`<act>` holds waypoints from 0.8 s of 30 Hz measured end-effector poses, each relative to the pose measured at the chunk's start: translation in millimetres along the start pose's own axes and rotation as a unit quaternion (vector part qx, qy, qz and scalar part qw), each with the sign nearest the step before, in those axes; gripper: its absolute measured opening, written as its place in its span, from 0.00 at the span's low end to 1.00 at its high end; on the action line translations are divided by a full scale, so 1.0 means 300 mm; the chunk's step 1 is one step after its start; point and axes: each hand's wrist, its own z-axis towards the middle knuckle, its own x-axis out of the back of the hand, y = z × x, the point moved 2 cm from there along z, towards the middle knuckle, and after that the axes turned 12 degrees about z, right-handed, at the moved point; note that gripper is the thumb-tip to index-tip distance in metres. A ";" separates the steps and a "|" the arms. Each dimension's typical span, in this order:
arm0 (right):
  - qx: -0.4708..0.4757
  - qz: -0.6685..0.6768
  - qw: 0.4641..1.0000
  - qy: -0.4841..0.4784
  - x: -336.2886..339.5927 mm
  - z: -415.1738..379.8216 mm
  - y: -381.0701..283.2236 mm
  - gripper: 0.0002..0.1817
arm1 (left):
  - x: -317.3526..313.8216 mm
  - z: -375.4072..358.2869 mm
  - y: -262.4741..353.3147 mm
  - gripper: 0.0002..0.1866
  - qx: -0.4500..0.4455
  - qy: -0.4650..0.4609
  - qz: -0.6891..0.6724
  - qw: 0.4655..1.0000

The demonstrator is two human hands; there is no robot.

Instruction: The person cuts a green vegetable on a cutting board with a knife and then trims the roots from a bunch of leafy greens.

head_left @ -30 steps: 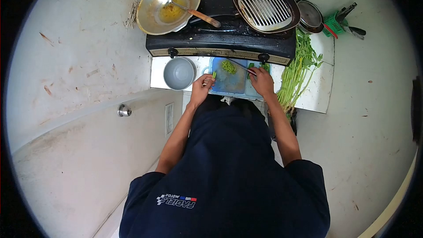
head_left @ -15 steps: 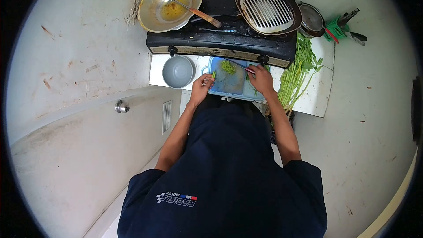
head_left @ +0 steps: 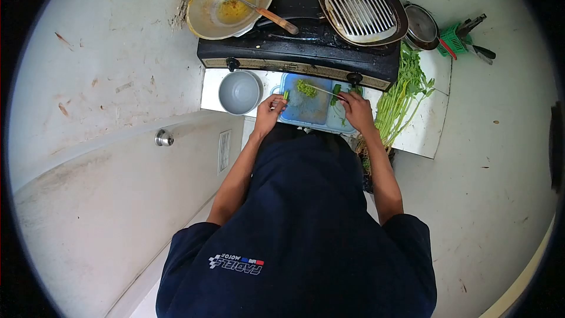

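Note:
My left hand [head_left: 269, 113] is at the left edge of a blue cutting board [head_left: 312, 116], its fingers pinched round a short bunch of green stalks [head_left: 286, 95]. In my right hand [head_left: 359, 112], at the board's right side, is a knife [head_left: 323, 90]. The blade points left, and its tip reaches a small heap of chopped greens [head_left: 305, 88] near the board's far edge. Dark green leaves [head_left: 336, 92] lie beside the blade, partly covered by my right hand.
A grey bowl [head_left: 240, 93] stands left of the board. Behind is a black stove [head_left: 294, 53] with a wok [head_left: 203, 12] and a grill pan [head_left: 402, 17]. Leafy stalks [head_left: 391, 103] lie to the right, near a lidded pot [head_left: 421, 26] and a green basket [head_left: 452, 38] of utensils.
My right hand has shifted slightly right with the knife, and the blade tip has come from beyond the chopped heap to its edge. My left hand keeps its hold on the stalks.

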 end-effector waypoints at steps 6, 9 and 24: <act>0.037 -0.076 0.996 -0.036 -0.031 -0.069 0.016 0.17 | -0.011 0.017 -0.012 0.10 0.002 -0.003 -0.040 0.999; 0.034 -0.106 0.992 -0.059 -0.068 -0.074 0.011 0.18 | -0.013 0.031 -0.008 0.10 0.006 0.000 -0.056 0.998; 0.013 -0.128 0.991 -0.043 -0.038 0.032 0.030 0.18 | 0.008 0.029 -0.033 0.11 0.002 0.030 -0.072 0.997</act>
